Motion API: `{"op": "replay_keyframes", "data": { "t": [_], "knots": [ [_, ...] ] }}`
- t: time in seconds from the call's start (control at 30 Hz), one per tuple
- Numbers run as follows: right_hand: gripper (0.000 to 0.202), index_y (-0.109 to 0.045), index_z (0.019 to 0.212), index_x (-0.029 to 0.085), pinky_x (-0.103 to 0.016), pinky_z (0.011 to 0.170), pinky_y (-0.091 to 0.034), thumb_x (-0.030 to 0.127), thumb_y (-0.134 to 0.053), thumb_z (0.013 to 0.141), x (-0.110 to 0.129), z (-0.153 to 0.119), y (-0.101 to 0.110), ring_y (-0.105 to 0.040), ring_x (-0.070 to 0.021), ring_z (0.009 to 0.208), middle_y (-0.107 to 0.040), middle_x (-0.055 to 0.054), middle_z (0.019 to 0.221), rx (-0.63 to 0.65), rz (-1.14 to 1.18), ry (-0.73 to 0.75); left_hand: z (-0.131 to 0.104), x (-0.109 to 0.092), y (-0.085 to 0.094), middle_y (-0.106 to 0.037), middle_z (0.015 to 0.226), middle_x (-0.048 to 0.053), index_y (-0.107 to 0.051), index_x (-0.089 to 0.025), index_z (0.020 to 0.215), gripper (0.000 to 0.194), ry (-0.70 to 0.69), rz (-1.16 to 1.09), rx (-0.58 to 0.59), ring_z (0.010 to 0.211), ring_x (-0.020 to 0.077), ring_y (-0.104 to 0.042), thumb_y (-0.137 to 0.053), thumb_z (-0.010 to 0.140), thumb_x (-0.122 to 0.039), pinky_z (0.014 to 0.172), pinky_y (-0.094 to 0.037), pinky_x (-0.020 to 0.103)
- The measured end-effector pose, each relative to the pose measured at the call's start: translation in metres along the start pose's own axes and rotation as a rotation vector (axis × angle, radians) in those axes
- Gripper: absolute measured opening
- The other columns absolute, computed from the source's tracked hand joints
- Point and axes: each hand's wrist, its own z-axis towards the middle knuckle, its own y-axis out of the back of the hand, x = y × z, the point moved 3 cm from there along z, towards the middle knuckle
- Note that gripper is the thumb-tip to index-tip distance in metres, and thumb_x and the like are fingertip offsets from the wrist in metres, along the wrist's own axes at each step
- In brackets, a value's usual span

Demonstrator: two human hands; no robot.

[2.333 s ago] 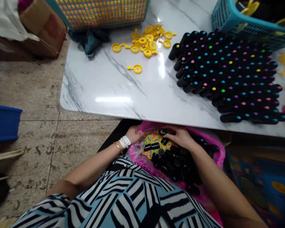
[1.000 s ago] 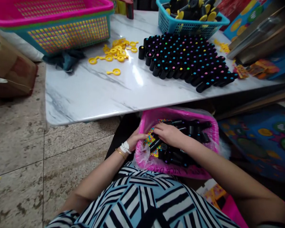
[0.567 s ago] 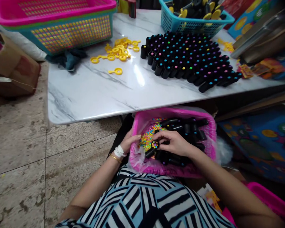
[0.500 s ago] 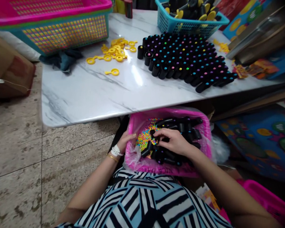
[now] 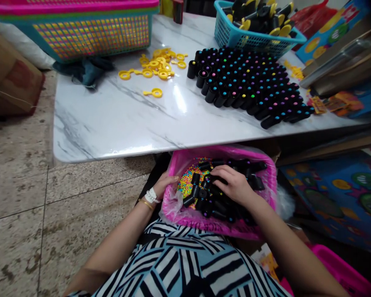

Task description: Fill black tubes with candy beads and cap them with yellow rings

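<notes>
A pink basket (image 5: 169,208) lined with clear plastic rests at my lap, under the table's front edge. Its left rim is in the grip of my left hand (image 5: 164,185), thumb over the inside. Small multicoloured beads (image 5: 187,184) fill the left part of the basket. Black tubes (image 5: 220,209) lie jumbled over the middle and right, some with a coloured dot at the end. In among them, my right hand (image 5: 233,185) has its fingers and thumb curled round a black tube, which is mostly hidden.
On the marble-patterned table (image 5: 111,128) stand rows of upright black tubes (image 5: 244,78). Yellow ring-shaped pieces (image 5: 157,93) lie left of them. Stacked baskets (image 5: 92,37) are at back left, and a blue basket (image 5: 235,35) of black-and-yellow pieces at back right.
My right hand has moved a little right, away from the beads, and more black tubes now show at the basket's middle. My left hand keeps its hold. The view has shifted slightly.
</notes>
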Motion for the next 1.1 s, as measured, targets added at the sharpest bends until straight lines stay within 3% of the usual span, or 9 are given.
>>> {"op": "replay_keyframes", "data": {
  "t": [0.13,0.33,0.43,0.53,0.73,0.9,1.0,1.1],
  "knots": [
    [0.019,-0.063,0.103,0.023,-0.035,0.087,-0.055,0.015,-0.061,0.086,0.002,0.002,-0.006,-0.064,-0.0195,0.099,-0.066,-0.006,0.103,-0.011,0.055,-0.012,0.0,-0.001,0.0,-0.067,0.071,0.002,-0.069,-0.011,0.092,0.042,-0.001,-0.008,-0.007,0.061,0.0149,-0.058,-0.079,0.058,-0.032,0.063,-0.043,0.028],
    [0.021,-0.064,0.106,0.022,-0.038,0.089,-0.055,0.013,-0.055,0.088,-0.002,0.001,-0.014,-0.063,-0.0218,0.1,-0.064,-0.01,0.108,0.059,-0.044,0.035,-0.001,-0.001,-0.001,-0.068,0.073,0.002,-0.07,-0.012,0.092,0.044,-0.015,-0.015,-0.01,0.062,0.0144,-0.057,-0.081,0.057,-0.036,0.063,-0.043,0.027],
    [0.019,-0.065,0.103,0.022,-0.038,0.088,-0.055,0.014,-0.058,0.087,-0.002,0.001,-0.013,-0.063,-0.0219,0.099,-0.064,-0.009,0.106,0.037,0.016,-0.016,-0.001,-0.001,-0.001,-0.069,0.076,0.003,-0.07,-0.011,0.093,0.046,-0.02,-0.017,-0.008,0.066,0.0154,-0.059,-0.082,0.057,-0.038,0.066,-0.044,0.027],
    [0.019,-0.066,0.101,0.023,-0.036,0.082,-0.056,0.019,-0.066,0.083,-0.001,0.002,-0.01,-0.065,-0.0194,0.09,-0.065,-0.007,0.104,0.001,0.214,-0.142,0.0,0.001,0.001,-0.07,0.079,0.004,-0.07,-0.011,0.096,0.048,-0.016,-0.018,0.004,0.069,0.0173,-0.062,-0.081,0.058,-0.038,0.069,-0.046,0.029],
    [0.031,-0.064,0.103,0.023,-0.031,0.083,-0.058,0.024,-0.078,0.075,0.005,0.002,-0.006,-0.068,-0.016,0.088,-0.068,-0.003,0.101,-0.038,0.89,-0.374,0.002,0.003,0.002,-0.074,0.085,0.006,-0.07,-0.013,0.1,0.047,0.003,-0.062,0.033,0.077,0.0211,-0.067,-0.081,0.06,-0.036,0.076,-0.05,0.032],
    [0.032,-0.067,0.105,0.023,-0.03,0.084,-0.059,0.024,-0.078,0.075,0.018,0.009,-0.002,-0.067,-0.0159,0.091,-0.066,-0.004,0.105,-0.072,0.925,-0.344,-0.001,-0.004,0.0,-0.075,0.081,0.006,-0.071,-0.013,0.098,0.049,0.026,-0.068,-0.01,0.07,0.0204,-0.067,-0.084,0.056,-0.035,0.069,-0.052,0.03],
    [0.027,-0.067,0.1,0.022,-0.03,0.083,-0.059,0.027,-0.078,0.075,0.019,0.012,0.012,-0.067,-0.0168,0.092,-0.064,-0.006,0.107,-0.17,0.835,-0.31,-0.005,-0.008,0.001,-0.077,0.085,0.007,-0.073,-0.014,0.091,0.043,0.044,-0.025,-0.034,0.075,0.0229,-0.069,-0.084,0.056,-0.036,0.073,-0.053,0.032],
    [0.031,-0.064,0.098,0.022,-0.03,0.077,-0.061,0.03,-0.079,0.073,0.006,0.009,0.036,-0.068,-0.0167,0.084,-0.067,-0.004,0.097,-0.422,0.771,-0.375,-0.006,-0.007,0.009,-0.078,0.095,0.008,-0.075,-0.018,0.092,0.042,0.079,0.02,-0.094,0.093,0.0291,-0.07,-0.084,0.056,-0.038,0.086,-0.053,0.036]
  ]
}}
